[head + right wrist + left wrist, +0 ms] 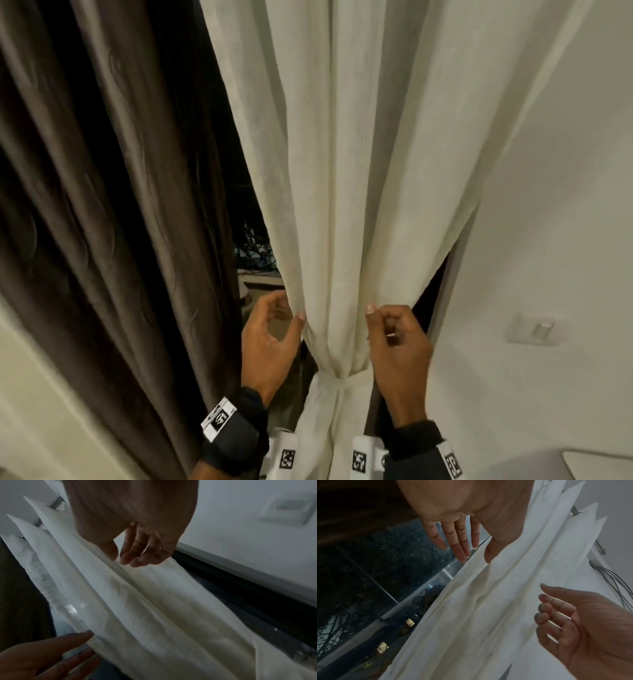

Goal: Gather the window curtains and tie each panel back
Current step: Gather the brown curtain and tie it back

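Note:
A cream curtain panel [342,171] hangs gathered, bound by a white tie band [337,380] knotted round it low down. Just above the band my left hand [291,306] is at the panel's left edge, fingers straight and thumb touching the cloth; the left wrist view shows this hand [476,557] holding nothing. My right hand [376,313] is at the panel's right edge, fingers loosely curled and thumb tip against the fabric. In the right wrist view this hand [121,560] hovers over a fold of the curtain [154,608] without gripping it.
A brown curtain [102,205] hangs at the left, with dark window glass [253,240] showing between the panels. A white wall with a small plate [532,329] is at the right. The curtain rod [575,511] and some cables [616,581] are overhead.

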A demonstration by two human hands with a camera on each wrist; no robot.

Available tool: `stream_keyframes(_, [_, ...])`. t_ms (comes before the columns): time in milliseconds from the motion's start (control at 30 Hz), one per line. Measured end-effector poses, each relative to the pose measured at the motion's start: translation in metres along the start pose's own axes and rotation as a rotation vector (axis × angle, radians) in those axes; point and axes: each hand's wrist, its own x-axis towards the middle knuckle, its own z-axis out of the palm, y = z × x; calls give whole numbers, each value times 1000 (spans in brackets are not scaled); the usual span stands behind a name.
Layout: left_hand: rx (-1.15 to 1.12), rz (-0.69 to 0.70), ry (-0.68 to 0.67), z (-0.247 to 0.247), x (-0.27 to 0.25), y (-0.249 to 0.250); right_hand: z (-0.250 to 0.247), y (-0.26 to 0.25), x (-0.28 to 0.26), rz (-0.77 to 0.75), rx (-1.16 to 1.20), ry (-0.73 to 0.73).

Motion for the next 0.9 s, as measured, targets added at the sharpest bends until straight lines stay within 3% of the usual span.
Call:
stream_keyframes(200, [49,63,226,-61,-21,-17,75,13,-39,54,-3,-364])
stream_keyframes(367, [238,188,477,-122,-26,-34,133,5,-70,106,59,-523])
stream_keyframes(500, [309,85,420,-161,-28,-67,179,2,-88,291,38,-418])
stream_keyframes(567, [288,3,387,-175,-23,-81,200,0,-92,352,-1,-434])
stream_keyframes(700, [280,-82,327,-193,-2,-99,234,6,-91,242,-249,-462])
stream_keyframes(833, [236,-78,107,-205,15,-130,242,10,-106,333,-139,-100])
stream_keyframes(900, [188,-73,54,-206,16,-142,241,9,-115,362,-124,-33])
